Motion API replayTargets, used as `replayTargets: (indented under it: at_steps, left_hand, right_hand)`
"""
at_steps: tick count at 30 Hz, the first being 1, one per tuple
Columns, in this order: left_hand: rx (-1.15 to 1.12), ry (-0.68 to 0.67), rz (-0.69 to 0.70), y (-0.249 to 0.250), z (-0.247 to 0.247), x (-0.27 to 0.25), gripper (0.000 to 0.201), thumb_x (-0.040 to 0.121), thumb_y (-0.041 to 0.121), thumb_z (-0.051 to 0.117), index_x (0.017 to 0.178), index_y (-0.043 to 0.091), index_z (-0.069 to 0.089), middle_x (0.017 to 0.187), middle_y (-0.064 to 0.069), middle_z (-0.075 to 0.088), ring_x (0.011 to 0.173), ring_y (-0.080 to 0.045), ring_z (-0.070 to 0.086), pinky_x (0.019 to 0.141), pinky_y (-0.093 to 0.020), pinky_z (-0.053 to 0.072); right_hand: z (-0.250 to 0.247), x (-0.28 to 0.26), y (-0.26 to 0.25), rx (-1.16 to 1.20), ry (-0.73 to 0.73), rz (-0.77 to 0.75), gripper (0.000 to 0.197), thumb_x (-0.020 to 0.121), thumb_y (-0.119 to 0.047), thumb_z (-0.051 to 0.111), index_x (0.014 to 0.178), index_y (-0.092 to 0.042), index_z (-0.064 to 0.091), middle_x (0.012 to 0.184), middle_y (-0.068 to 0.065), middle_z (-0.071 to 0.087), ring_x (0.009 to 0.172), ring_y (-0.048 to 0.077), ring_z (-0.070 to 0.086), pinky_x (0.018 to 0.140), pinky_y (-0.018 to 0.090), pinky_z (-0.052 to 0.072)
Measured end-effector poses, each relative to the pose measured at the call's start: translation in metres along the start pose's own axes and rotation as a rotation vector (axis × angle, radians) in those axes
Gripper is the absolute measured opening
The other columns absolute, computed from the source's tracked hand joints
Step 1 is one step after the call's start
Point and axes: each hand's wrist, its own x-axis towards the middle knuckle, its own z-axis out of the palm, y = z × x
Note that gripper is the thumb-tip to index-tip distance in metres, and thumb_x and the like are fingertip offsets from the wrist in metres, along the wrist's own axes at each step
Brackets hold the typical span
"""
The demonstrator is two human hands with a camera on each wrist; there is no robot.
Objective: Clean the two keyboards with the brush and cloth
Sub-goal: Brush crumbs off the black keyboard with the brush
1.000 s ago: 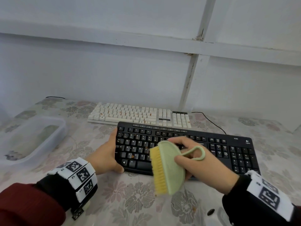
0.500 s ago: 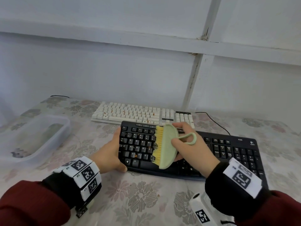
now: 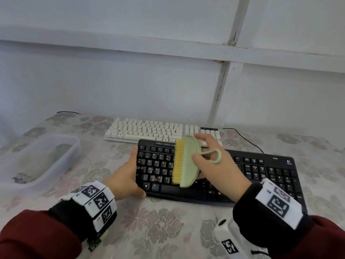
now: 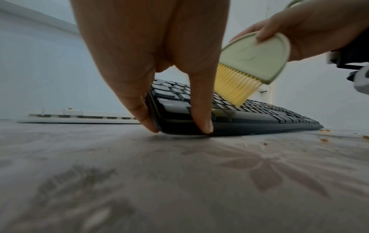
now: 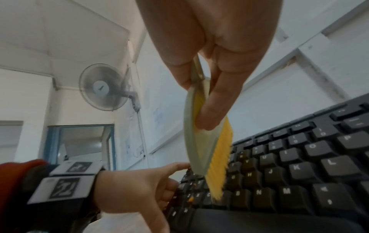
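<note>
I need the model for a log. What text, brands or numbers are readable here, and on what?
"K200": black keyboard, top right corner, head view.
"logitech" below a logo there: blurred, uncertain.
"Q W E R", "Z X C", "Tab", "Caps Lock", "Alt": its left keys.
"O P", "K L", "J H", "N M": its keys, right wrist view.
White keyboard: legends too small.
Left wristband markers: patterns; small print unreadable.

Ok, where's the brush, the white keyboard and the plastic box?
brush (image 3: pixel 188 161): head view, on its green back.
white keyboard (image 3: pixel 147 130): head view, on the middle keys.
plastic box (image 3: pixel 75 146): head view, on its right rim.
</note>
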Motion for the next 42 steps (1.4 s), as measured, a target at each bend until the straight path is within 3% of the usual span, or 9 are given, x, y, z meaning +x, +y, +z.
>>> replayTargets:
  at_steps: [4, 9, 14, 20, 24, 30, 33, 38, 42]
  left_hand:
    - [0.002, -0.003, -0.009, -0.001, 0.000, -0.001, 0.126, 0.060, -0.001, 0.081, 0.142, 0.043, -0.004, 0.114, 0.017, 0.053, 0.100, -0.002, 0.054, 0.081, -0.020, 0.045]
    - [0.000, -0.008, 0.001, -0.001, 0.000, 0.001, 0.125, 0.061, -0.004, 0.080, 0.142, 0.042, -0.004, 0.112, 0.018, 0.054, 0.097, 0.003, 0.054, 0.073, -0.014, 0.044]
    - [-0.003, -0.011, -0.002, -0.002, 0.000, 0.000, 0.124, 0.062, -0.003, 0.080, 0.142, 0.042, -0.004, 0.110, 0.018, 0.055, 0.096, 0.004, 0.054, 0.072, -0.014, 0.045]
    - [0.001, -0.017, 0.000, -0.007, -0.002, 0.004, 0.126, 0.061, 0.000, 0.081, 0.141, 0.044, -0.005, 0.113, 0.022, 0.052, 0.097, 0.005, 0.053, 0.075, -0.014, 0.043]
    - [-0.010, -0.016, 0.008, -0.007, -0.001, 0.003, 0.127, 0.060, 0.000, 0.082, 0.140, 0.048, -0.005, 0.115, 0.019, 0.053, 0.100, -0.001, 0.056, 0.081, -0.019, 0.046]
    - [-0.014, 0.001, 0.040, -0.008, -0.001, 0.004, 0.126, 0.058, -0.001, 0.081, 0.141, 0.045, -0.002, 0.114, 0.015, 0.056, 0.100, -0.006, 0.059, 0.079, -0.024, 0.051]
    - [-0.010, 0.002, 0.034, -0.007, -0.001, 0.003, 0.125, 0.059, -0.002, 0.080, 0.140, 0.046, -0.002, 0.112, 0.013, 0.057, 0.098, -0.007, 0.059, 0.074, -0.022, 0.049]
    - [0.006, -0.001, 0.013, -0.007, -0.001, 0.003, 0.127, 0.060, 0.001, 0.082, 0.140, 0.046, -0.006, 0.117, 0.015, 0.054, 0.105, -0.008, 0.057, 0.081, -0.020, 0.046]
    - [0.008, -0.005, 0.012, -0.007, -0.002, 0.003, 0.126, 0.060, 0.001, 0.082, 0.140, 0.045, -0.006, 0.115, 0.014, 0.056, 0.102, -0.008, 0.058, 0.083, -0.023, 0.049]
  right_hand:
    - [0.005, 0.002, 0.006, -0.005, -0.006, 0.050, 0.040, 0.091, -0.009, 0.048, 0.124, -0.031, 0.043, 0.101, 0.013, 0.067, 0.087, 0.023, 0.069, 0.069, 0.038, 0.060]
    - [0.013, -0.014, 0.012, -0.087, -0.132, 0.095, 0.041, 0.089, -0.010, 0.048, 0.122, -0.034, 0.044, 0.095, 0.027, 0.062, 0.073, 0.027, 0.058, 0.066, 0.042, 0.060]
    - [0.008, -0.020, 0.002, -0.102, -0.193, 0.095, 0.040, 0.088, -0.010, 0.048, 0.119, -0.036, 0.049, 0.090, 0.016, 0.065, 0.068, 0.025, 0.060, 0.060, 0.030, 0.057]
    - [0.000, 0.014, -0.011, 0.054, 0.024, 0.031, 0.041, 0.092, -0.005, 0.048, 0.126, -0.028, 0.045, 0.096, 0.009, 0.069, 0.079, 0.012, 0.070, 0.062, 0.028, 0.059]
    - [0.012, 0.016, -0.002, -0.001, -0.007, 0.055, 0.041, 0.092, -0.008, 0.048, 0.127, -0.027, 0.043, 0.104, 0.012, 0.066, 0.087, 0.021, 0.069, 0.067, 0.037, 0.060]
    - [0.024, -0.008, 0.010, -0.080, -0.183, 0.100, 0.042, 0.089, -0.011, 0.048, 0.124, -0.033, 0.043, 0.090, 0.025, 0.062, 0.075, 0.032, 0.060, 0.069, 0.045, 0.059]
    - [0.018, -0.008, 0.001, -0.064, -0.181, 0.091, 0.038, 0.089, -0.009, 0.048, 0.118, -0.033, 0.049, 0.094, 0.022, 0.064, 0.079, 0.037, 0.063, 0.062, 0.034, 0.060]
    - [0.012, 0.014, -0.008, 0.013, -0.004, 0.028, 0.039, 0.091, -0.006, 0.048, 0.123, -0.029, 0.047, 0.099, 0.010, 0.068, 0.082, 0.018, 0.070, 0.064, 0.033, 0.060]
    - [0.025, 0.011, 0.002, -0.040, -0.051, 0.051, 0.041, 0.092, -0.010, 0.048, 0.127, -0.030, 0.042, 0.102, 0.010, 0.067, 0.087, 0.024, 0.069, 0.069, 0.040, 0.060]
